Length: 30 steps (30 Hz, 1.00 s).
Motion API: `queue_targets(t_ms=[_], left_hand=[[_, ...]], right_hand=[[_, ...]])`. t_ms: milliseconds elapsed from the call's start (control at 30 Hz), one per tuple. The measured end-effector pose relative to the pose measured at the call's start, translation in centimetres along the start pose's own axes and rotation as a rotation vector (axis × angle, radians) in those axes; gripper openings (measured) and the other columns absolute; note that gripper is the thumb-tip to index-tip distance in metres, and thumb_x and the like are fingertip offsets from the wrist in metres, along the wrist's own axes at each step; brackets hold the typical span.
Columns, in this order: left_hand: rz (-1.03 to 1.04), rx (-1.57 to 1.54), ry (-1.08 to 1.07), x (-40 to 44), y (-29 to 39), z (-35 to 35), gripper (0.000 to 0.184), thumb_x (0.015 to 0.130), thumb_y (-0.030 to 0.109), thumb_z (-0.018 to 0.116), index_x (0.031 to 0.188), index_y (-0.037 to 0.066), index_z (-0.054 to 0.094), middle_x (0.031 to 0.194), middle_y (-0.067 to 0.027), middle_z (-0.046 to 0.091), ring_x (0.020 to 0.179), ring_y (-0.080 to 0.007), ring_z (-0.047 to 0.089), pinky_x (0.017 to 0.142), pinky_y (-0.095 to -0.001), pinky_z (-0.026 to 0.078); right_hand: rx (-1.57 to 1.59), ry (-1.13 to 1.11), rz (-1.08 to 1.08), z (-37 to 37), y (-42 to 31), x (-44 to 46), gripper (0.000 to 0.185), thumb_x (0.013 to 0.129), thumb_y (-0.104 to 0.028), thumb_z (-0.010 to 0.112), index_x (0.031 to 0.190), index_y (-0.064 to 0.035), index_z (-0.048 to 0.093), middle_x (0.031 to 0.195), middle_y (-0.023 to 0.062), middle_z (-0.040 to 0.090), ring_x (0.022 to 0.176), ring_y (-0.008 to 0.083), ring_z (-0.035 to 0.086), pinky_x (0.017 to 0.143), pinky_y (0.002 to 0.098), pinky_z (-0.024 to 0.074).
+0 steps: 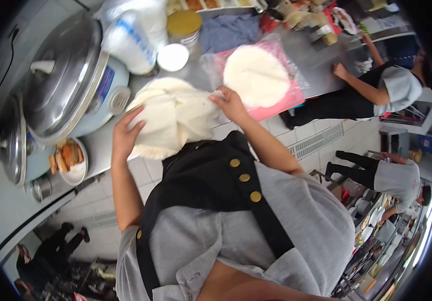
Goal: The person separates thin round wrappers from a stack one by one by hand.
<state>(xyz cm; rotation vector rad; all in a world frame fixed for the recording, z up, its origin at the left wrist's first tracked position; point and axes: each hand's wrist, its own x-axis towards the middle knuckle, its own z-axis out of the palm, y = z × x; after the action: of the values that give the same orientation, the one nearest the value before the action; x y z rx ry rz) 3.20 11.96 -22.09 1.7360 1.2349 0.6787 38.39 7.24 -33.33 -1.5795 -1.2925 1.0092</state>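
Observation:
A round stack of white flatbread (pixel 163 89) lies near the front edge of the metal counter, with a thin, creased flatbread sheet (pixel 183 116) folded over it. My right hand (pixel 230 104) pinches the far right corner of that sheet and lifts it slightly. On the opposite side, my left hand (pixel 127 131) grips the left edge of the same sheet between thumb and fingers. Right of my right hand, another round stack of flatbread (pixel 256 75) rests on a pink plastic bag (pixel 296 88). Whether the gripped sheet is one layer or several, I cannot tell.
Large lidded steel pots (pixel 63 75) stand on the left, beside a bowl of browned food (pixel 70 158). Behind are a white plastic bag (pixel 130 42), a yellow-lidded tub (pixel 185 25), a white lid (pixel 173 57) and a grey cloth (pixel 228 32). A co-worker (pixel 396 85) stands at the right.

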Motion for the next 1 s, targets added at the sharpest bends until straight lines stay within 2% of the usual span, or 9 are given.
queue_targets(t_ms=[133, 233, 300, 367, 467, 667, 767, 933, 1000], left_hand=[[-0.078, -0.113, 0.157, -1.0, -1.4, -2.5, 0.043, 0.088, 0.002, 0.069, 0.13, 0.006, 0.064, 0.129, -0.0103, 0.065, 0.119, -0.0185, 0.058, 0.105, -0.0311, 0.041], [-0.258, -0.274, 0.216, -2.1, -2.2, -3.1, 0.042, 0.089, 0.002, 0.068, 0.13, 0.005, 0.063, 0.127, -0.0101, 0.066, 0.117, -0.0173, 0.059, 0.103, -0.0308, 0.043], [-0.193, -0.099, 0.223, -2.5, -6.9, -2.2, 0.043, 0.087, 0.005, 0.07, 0.129, 0.008, 0.064, 0.126, -0.0126, 0.066, 0.114, -0.0238, 0.061, 0.101, -0.0328, 0.044], [-0.219, 0.523, 0.13, -2.7, -9.2, -1.5, 0.044, 0.085, 0.017, 0.073, 0.128, 0.017, 0.065, 0.138, -0.0167, 0.055, 0.125, -0.0322, 0.053, 0.105, -0.0441, 0.041], [-0.356, 0.842, 0.257, -3.5, -4.3, 1.9, 0.044, 0.082, 0.022, 0.074, 0.124, 0.021, 0.064, 0.148, -0.0153, 0.041, 0.129, -0.0366, 0.044, 0.104, -0.0553, 0.036], [-0.099, 0.968, 0.387, -2.6, -1.1, 4.2, 0.043, 0.084, 0.028, 0.072, 0.126, 0.023, 0.064, 0.154, -0.0122, 0.034, 0.137, -0.0366, 0.034, 0.108, -0.0613, 0.023], [-0.05, 0.886, 0.32, -1.7, -0.9, 4.9, 0.041, 0.085, 0.028, 0.072, 0.124, 0.021, 0.065, 0.153, -0.0112, 0.036, 0.137, -0.0367, 0.036, 0.109, -0.0589, 0.024], [-0.067, 0.687, 0.204, 0.2, -0.5, 7.1, 0.037, 0.086, 0.027, 0.071, 0.122, 0.019, 0.067, 0.15, -0.0107, 0.042, 0.133, -0.0331, 0.043, 0.108, -0.0559, 0.028], [-0.027, 0.581, 0.128, 0.7, 0.6, 8.2, 0.036, 0.087, 0.026, 0.071, 0.121, 0.018, 0.067, 0.148, -0.0102, 0.045, 0.129, -0.0303, 0.049, 0.108, -0.0554, 0.029]], right_hand=[[0.237, 0.192, 0.215, -3.7, 1.2, -0.6, 0.029, 0.094, -0.021, 0.067, 0.109, 0.0029, 0.061, 0.087, 0.0091, 0.067, 0.077, 0.0152, 0.063, 0.069, 0.0316, 0.0508], [0.409, 0.14, 0.361, -7.7, -1.2, -1.6, 0.031, 0.096, -0.024, 0.064, 0.111, 0.003, 0.062, 0.092, 0.0084, 0.069, 0.077, 0.0156, 0.064, 0.069, 0.0297, 0.052], [0.506, 0.164, 0.381, -9.0, -4.7, -2.2, 0.034, 0.098, -0.026, 0.061, 0.114, 0.0033, 0.062, 0.095, 0.0084, 0.069, 0.08, 0.0161, 0.064, 0.072, 0.03, 0.0525], [0.605, 0.203, 0.398, -10.3, -7.2, -2.4, 0.037, 0.099, -0.029, 0.058, 0.117, 0.0036, 0.062, 0.098, 0.0084, 0.069, 0.082, 0.0167, 0.065, 0.075, 0.0304, 0.053], [0.132, 0.033, 0.412, -12.2, -10.7, -2.4, 0.044, 0.102, -0.034, 0.053, 0.122, 0.0035, 0.063, 0.107, 0.0084, 0.068, 0.094, 0.0191, 0.064, 0.085, 0.0329, 0.0506], [0.107, 0.229, 0.067, -15.4, -13.3, -1.0, 0.046, 0.105, -0.037, 0.046, 0.135, -0.0037, 0.055, 0.12, 0.007, 0.064, 0.1, 0.0199, 0.064, 0.086, 0.0347, 0.0531], [0.491, 0.351, 0.215, -16.6, -16.3, -2.5, 0.05, 0.107, -0.038, 0.041, 0.144, -0.0061, 0.045, 0.126, 0.0097, 0.062, 0.113, 0.0224, 0.062, 0.093, 0.0406, 0.0528], [0.779, 0.54, 0.319, -16.5, -3.3, -2.7, 0.051, 0.107, -0.039, 0.039, 0.149, -0.0104, 0.039, 0.135, 0.0097, 0.056, 0.112, 0.0249, 0.064, 0.088, 0.0416, 0.0563], [0.734, 0.662, 0.541, -15.3, 3.1, -3.5, 0.047, 0.105, -0.033, 0.045, 0.147, -0.0135, 0.041, 0.132, 0.0083, 0.057, 0.104, 0.0231, 0.067, 0.083, 0.0392, 0.0574]])
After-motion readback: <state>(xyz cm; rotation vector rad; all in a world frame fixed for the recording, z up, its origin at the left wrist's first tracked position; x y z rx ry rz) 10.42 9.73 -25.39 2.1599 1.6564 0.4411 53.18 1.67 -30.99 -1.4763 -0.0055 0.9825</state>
